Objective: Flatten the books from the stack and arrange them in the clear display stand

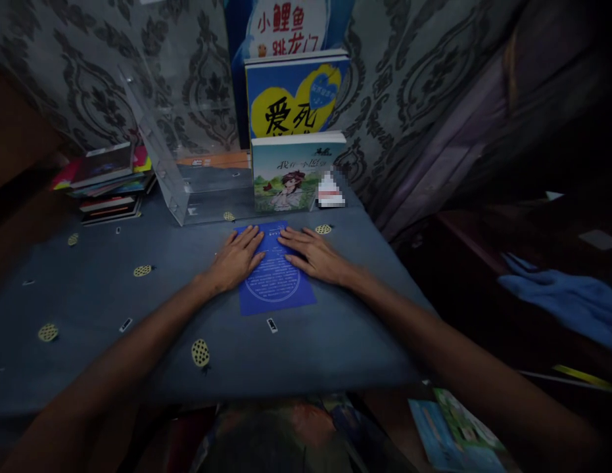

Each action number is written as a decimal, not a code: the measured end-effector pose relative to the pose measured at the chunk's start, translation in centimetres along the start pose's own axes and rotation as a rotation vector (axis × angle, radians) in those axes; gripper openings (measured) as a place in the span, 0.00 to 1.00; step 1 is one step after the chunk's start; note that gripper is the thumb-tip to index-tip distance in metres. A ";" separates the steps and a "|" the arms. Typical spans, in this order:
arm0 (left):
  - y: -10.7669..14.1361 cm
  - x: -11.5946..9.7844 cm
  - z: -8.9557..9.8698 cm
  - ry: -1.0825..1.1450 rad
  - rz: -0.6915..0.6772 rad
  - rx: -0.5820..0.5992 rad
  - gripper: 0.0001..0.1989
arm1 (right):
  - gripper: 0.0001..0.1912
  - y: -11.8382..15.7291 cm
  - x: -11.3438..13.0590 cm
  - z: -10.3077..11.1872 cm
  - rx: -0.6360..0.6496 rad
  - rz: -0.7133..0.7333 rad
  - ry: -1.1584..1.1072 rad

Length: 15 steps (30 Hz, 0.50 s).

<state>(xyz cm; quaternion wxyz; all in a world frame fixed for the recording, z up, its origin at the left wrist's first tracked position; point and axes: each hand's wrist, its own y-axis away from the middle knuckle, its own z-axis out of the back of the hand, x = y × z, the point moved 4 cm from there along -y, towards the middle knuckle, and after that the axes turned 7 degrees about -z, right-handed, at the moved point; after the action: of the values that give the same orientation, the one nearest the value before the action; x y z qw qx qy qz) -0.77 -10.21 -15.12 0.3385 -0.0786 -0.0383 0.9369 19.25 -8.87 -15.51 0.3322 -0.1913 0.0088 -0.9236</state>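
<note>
Fingers [247, 238] are lying flat, slightly spread, pinching nothing: left hand [237, 257] at nine o'clock, right hand [318, 256] at three, both touching the blue sheet [273, 279], which is lying between them on the fabric-looking surface [345, 341]. It's looking light, thin and smooth, probably creasing easily; its free bottom corners are seeming the best hold. Glossy books [296, 121] are standing at twelve, a clear plastic rack [160, 154] at eleven, a ragged stack [108, 180] at ten.

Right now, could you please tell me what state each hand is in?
Left hand: open, palm down, fingers on the blue printed sheet, not gripping.
Right hand: open, palm down, fingers on the same sheet's right side, not gripping.
</note>
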 end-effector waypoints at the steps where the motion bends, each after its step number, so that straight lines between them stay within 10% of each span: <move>1: 0.1 0.0 0.0 -0.004 -0.001 0.001 0.27 | 0.25 0.9 0.3 0.1 0.005 0.016 -0.017; 15: 0.7 -0.6 0.2 -0.035 -0.087 0.066 0.28 | 0.22 9.5 4.3 0.8 -0.060 0.137 -0.084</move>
<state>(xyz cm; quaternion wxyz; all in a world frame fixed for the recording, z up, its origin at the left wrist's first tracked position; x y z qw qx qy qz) -0.74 -11.11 -14.97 0.3807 -0.0494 -0.0167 0.9232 22.28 -18.83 -14.60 0.3886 -0.2389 0.0353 -0.8892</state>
